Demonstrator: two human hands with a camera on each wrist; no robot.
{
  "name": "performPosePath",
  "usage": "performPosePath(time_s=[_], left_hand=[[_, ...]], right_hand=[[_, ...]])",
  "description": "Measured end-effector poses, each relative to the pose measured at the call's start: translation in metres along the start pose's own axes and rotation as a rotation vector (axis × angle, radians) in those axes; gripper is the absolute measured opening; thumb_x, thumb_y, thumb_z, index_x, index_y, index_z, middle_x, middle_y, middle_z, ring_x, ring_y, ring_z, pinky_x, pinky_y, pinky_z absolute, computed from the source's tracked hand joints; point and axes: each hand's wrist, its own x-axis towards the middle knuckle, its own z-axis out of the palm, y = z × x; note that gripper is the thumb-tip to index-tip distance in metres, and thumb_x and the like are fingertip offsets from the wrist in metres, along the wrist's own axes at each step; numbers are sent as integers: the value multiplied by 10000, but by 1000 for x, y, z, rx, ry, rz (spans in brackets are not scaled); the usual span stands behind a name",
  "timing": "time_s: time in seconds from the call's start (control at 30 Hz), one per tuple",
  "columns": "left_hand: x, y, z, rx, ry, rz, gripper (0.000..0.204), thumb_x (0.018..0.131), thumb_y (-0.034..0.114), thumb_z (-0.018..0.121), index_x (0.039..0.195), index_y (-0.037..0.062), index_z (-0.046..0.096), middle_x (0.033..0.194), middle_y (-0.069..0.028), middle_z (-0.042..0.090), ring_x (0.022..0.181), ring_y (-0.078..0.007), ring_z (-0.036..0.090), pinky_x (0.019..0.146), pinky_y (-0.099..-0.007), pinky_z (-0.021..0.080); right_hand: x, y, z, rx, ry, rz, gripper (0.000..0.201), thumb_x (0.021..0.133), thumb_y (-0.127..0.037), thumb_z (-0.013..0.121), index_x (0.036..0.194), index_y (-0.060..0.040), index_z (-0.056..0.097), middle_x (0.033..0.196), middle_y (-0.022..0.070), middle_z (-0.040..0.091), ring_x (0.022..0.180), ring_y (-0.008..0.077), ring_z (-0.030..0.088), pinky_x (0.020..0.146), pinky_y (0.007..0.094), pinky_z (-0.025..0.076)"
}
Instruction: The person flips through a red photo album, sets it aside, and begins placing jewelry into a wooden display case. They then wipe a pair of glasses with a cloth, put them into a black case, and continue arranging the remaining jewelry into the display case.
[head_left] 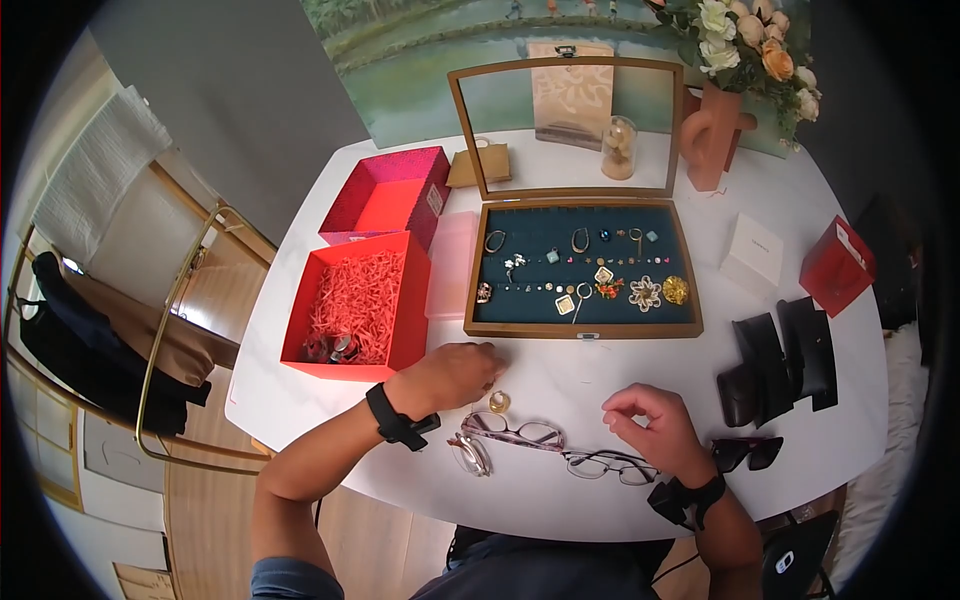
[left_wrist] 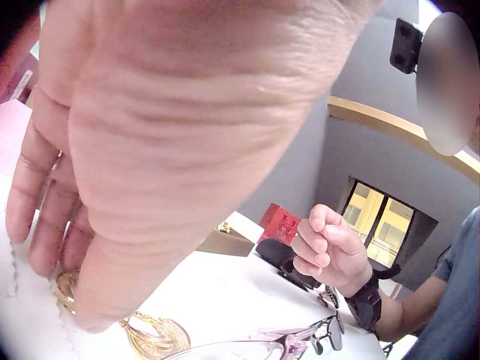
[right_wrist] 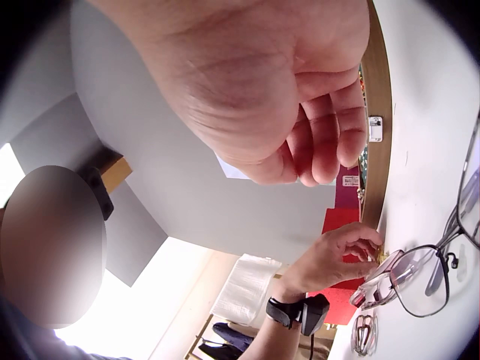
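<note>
My left hand (head_left: pixel 447 380) is low over the front of the table, left of centre. Its fingertips and thumb pinch a gold earring (left_wrist: pixel 67 289), partly hidden by them in the left wrist view. Beside it a second gold earring (head_left: pixel 499 401) lies on the table, above patterned-frame glasses (head_left: pixel 515 432). My right hand (head_left: pixel 655 425) hovers above thin dark-framed glasses (head_left: pixel 600 466), fingers loosely bent and holding nothing. Behind both hands, a wooden jewellery case (head_left: pixel 585 330) stands with its glass lid raised; several earrings and brooches rest on its dark green lining.
On the left are a red box (head_left: pixel 408 330) of shredded paper and a magenta box (head_left: pixel 437 190). Folded glasses (head_left: pixel 470 455) lie at the front. Rightward are sunglasses (head_left: pixel 747 453), black cases (head_left: pixel 765 365), a white box (head_left: pixel 752 252) and a red box (head_left: pixel 838 268). A flower vase (head_left: pixel 712 140) stands behind.
</note>
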Motion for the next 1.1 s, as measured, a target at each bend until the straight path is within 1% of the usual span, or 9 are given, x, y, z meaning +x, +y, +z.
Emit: performPosePath(time_s=[0.23,0.33,0.4,0.43,0.5,0.6,0.77,1.03,1.1], left_hand=[[2,6,-15,17,-31,-10,108,802,78,675,863,47,591,955,-132,608,872,-339,639,769,-429,514],[10,9,-40,-6,62,-21,157,784,91,690,900,41,598,967,-136,602,874,-342,637,771,-427,519],[24,4,-58,26,239,57,222,773,111,694,968,33,619,969,-145,618,889,-348,642,772,-425,527],[35,0,-65,26,242,57,222,773,111,694,968,33,619,969,-145,618,889,-348,642,772,-425,527],[61,-15,-75,5,387,-30,275,774,125,695,1023,22,639,969,-162,638,900,-360,647,777,-421,535],[103,-47,-87,24,417,-59,298,766,147,698,1029,16,653,963,-184,657,911,-369,652,793,-419,537],[153,-94,-74,40,398,-126,287,734,185,719,954,7,678,918,-202,684,881,-384,662,793,-436,537],[172,-106,-67,94,320,-162,245,758,222,682,900,26,714,893,-211,691,856,-388,668,778,-448,533],[176,-110,-67,91,292,-168,260,752,231,698,906,22,715,899,-208,694,867,-384,669,785,-445,532]], right_hand=[[0,1,0,-17,-3,-21,99,905,-44,685,1000,-17,689,927,58,719,816,124,674,765,257,537],[0,0,0,-21,-7,-26,101,906,-42,683,1003,-17,690,925,58,718,817,121,675,765,255,537],[0,1,1,-24,-15,-29,102,906,-42,684,1004,-16,690,923,58,717,816,120,674,764,255,536],[0,1,1,-25,-24,-26,103,906,-43,684,1005,-15,690,922,57,715,815,119,673,763,255,536],[0,-1,1,-33,-23,-21,105,904,-42,685,1005,-14,690,921,57,713,814,119,670,761,254,535],[0,0,2,-35,-22,-22,106,903,-43,686,1005,-14,691,920,56,711,811,119,666,755,254,534],[0,1,0,-29,-20,-28,112,911,-60,685,1015,-19,692,918,56,706,806,117,661,735,252,533],[0,-2,1,-29,-33,4,97,891,-19,691,988,-15,688,880,49,696,799,109,656,749,251,523],[0,1,1,-55,-49,-20,117,911,-63,688,1019,-17,685,884,65,686,785,117,652,708,256,526]])
